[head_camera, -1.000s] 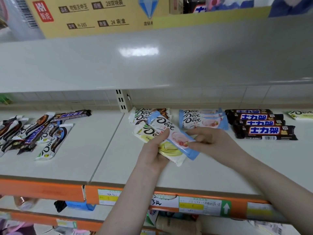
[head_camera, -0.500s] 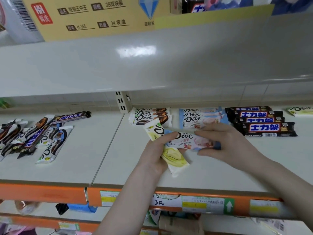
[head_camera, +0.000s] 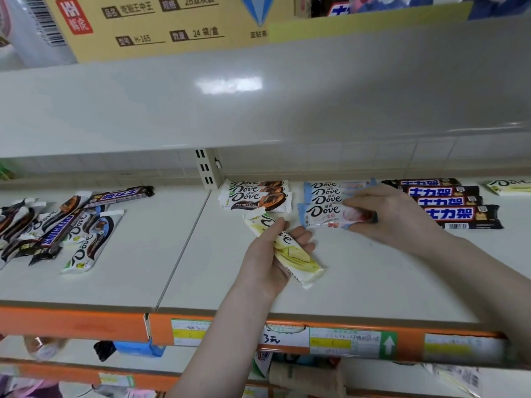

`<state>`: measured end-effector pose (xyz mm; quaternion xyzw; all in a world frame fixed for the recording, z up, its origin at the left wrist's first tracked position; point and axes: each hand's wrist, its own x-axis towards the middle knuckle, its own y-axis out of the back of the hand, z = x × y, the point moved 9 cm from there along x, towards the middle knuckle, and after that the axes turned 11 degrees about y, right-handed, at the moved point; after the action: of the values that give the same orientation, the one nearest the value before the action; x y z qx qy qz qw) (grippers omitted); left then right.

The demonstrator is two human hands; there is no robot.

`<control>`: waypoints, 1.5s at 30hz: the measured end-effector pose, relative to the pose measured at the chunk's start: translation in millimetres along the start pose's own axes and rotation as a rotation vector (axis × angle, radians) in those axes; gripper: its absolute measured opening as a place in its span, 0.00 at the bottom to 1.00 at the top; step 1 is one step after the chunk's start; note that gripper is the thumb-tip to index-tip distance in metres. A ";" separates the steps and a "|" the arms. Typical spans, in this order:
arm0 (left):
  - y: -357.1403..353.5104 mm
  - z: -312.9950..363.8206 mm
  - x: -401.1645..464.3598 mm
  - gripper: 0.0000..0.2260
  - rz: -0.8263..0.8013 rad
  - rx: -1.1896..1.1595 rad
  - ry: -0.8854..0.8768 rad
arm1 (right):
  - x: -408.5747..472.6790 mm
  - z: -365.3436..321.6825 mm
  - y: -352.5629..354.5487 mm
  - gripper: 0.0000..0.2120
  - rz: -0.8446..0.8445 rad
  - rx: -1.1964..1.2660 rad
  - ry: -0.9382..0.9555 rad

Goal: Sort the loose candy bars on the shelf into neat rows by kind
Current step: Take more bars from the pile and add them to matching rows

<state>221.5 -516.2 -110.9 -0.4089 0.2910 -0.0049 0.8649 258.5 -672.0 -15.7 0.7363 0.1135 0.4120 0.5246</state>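
My left hand grips a pale green Dove bar that tilts over the white shelf. My right hand pinches the right end of a light blue Dove bar, which lies flat at the front of a row of blue Dove bars. To the left of that row is a stack of brown-and-white Dove bars. A neat row of dark Snickers bars lies behind my right hand. Loose mixed bars are scattered on the left shelf section.
One more pale green Dove bar lies at the far right back. A cardboard box stands on the shelf above. The orange front rail carries price labels. A metal upright divides the two shelf sections.
My right hand has carried the blue Dove bar away from my left hand, back and to the right, and set it down in front of the blue row. My left hand keeps the green bar.
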 end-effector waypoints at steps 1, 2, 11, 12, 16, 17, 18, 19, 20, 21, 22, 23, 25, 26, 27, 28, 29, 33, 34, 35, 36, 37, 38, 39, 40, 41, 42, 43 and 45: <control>-0.5 0.0 -0.6 0.09 -0.008 -0.007 0.000 | 1.0 3.0 -1.9 0.18 -0.006 -0.012 -0.005; -0.4 -0.1 -1.3 0.10 -0.013 -0.014 0.001 | 1.7 5.8 -4.2 0.18 -0.020 -0.023 -0.015; 1.4 -1.2 -3.0 0.08 -0.023 -0.034 0.032 | -3.1 26.8 -14.1 0.20 -0.028 0.006 -0.079; 1.6 -1.0 -2.4 0.08 -0.023 -0.032 0.030 | -3.0 27.3 -15.2 0.20 -0.028 0.009 -0.077; 0.0 -0.8 -1.7 0.09 -0.047 -0.024 0.028 | -4.9 28.9 -18.7 0.18 -0.034 0.025 -0.089; -0.4 -0.8 -1.6 0.10 -0.053 -0.027 0.028 | -5.3 29.3 -18.8 0.18 -0.031 0.024 -0.090; -0.7 -0.9 -1.5 0.11 -0.058 -0.032 0.029 | -5.5 29.4 -19.0 0.18 -0.030 0.020 -0.089; -1.1 -1.1 -1.5 0.12 -0.062 -0.037 0.031 | -5.7 29.2 -19.2 0.18 -0.031 0.014 -0.088; -1.3 -1.6 -1.5 0.13 -0.063 -0.041 0.034 | -5.9 28.4 -19.4 0.18 -0.034 0.006 -0.086; -1.4 -2.0 -1.8 0.14 -0.060 -0.045 0.037 | -6.0 27.5 -19.3 0.18 -0.035 -0.003 -0.083; -1.4 -2.0 -2.1 0.15 -0.057 -0.048 0.037 | -6.3 26.8 -19.0 0.18 -0.034 -0.010 -0.080; -1.5 -1.8 -2.3 0.16 -0.053 -0.049 0.035 | -6.6 26.8 -18.1 0.18 -0.030 -0.012 -0.083; -2.0 -1.0 -3.1 0.17 -0.049 -0.049 0.024 | -6.8 25.5 -15.1 0.17 -0.024 -0.011 -0.097; -2.4 -0.8 -3.9 0.18 -0.045 -0.047 0.016 | -6.3 23.6 -13.1 0.16 -0.022 -0.016 -0.096; -2.9 -1.1 -4.5 0.18 -0.041 -0.045 0.007 | -5.3 21.0 -10.0 0.15 -0.011 -0.028 -0.085; -3.7 -2.0 -5.2 0.18 -0.039 -0.043 -0.002 | -4.4 18.5 -5.5 0.14 0.013 -0.037 -0.079; -5.3 -3.3 -6.2 0.18 -0.043 -0.043 -0.013 | -4.5 16.9 0.1 0.13 0.043 -0.026 -0.093; -16.1 -9.4 -12.8 0.17 -0.059 -0.047 -0.080 | -20.0 7.5 17.5 0.11 0.080 0.230 -0.242; -19.2 -10.8 -14.6 0.17 -0.055 -0.050 -0.100 | -27.4 1.3 17.9 0.10 0.063 0.293 -0.269; -23.1 -12.6 -16.1 0.17 -0.059 -0.047 -0.117 | -35.6 -5.4 17.7 0.09 0.051 0.366 -0.300; -27.8 -14.7 -17.5 0.17 -0.074 -0.040 -0.129 | -44.2 -12.4 16.8 0.07 0.047 0.458 -0.341; -32.7 -17.2 -18.7 0.17 -0.094 -0.028 -0.137 | -52.6 -19.3 15.7 0.05 0.051 0.564 -0.389; -37.6 -19.9 -20.2 0.17 -0.113 -0.014 -0.143 | -60.3 -25.1 14.5 0.05 0.063 0.668 -0.439; -42.0 -23.3 -22.2 0.17 -0.132 -0.001 -0.143 | -67.4 -29.6 12.8 0.05 0.076 0.756 -0.486; -46.3 -27.9 -24.7 0.17 -0.156 0.014 -0.138 | -74.3 -33.0 11.0 0.05 0.086 0.831 -0.526; -50.1 -33.1 -26.9 0.16 -0.182 0.042 -0.129 | -80.9 -35.6 11.1 0.07 0.099 0.887 -0.556; -53.0 -38.8 -29.4 0.15 -0.203 0.081 -0.119 | -87.2 -37.3 14.0 0.08 0.117 0.915 -0.575; -54.8 -44.5 -32.2 0.14 -0.217 0.123 -0.109 | -92.9 -38.2 19.5 0.08 0.140 0.914 -0.586; -54.0 -54.4 -36.8 0.14 -0.224 0.197 -0.080 | -105.4 -36.2 34.4 0.09 0.194 0.869 -0.614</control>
<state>175.7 -581.4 -81.2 -0.3518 0.2070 -0.1135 0.9058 156.2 -725.1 -33.3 0.9791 0.0463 0.1393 0.1405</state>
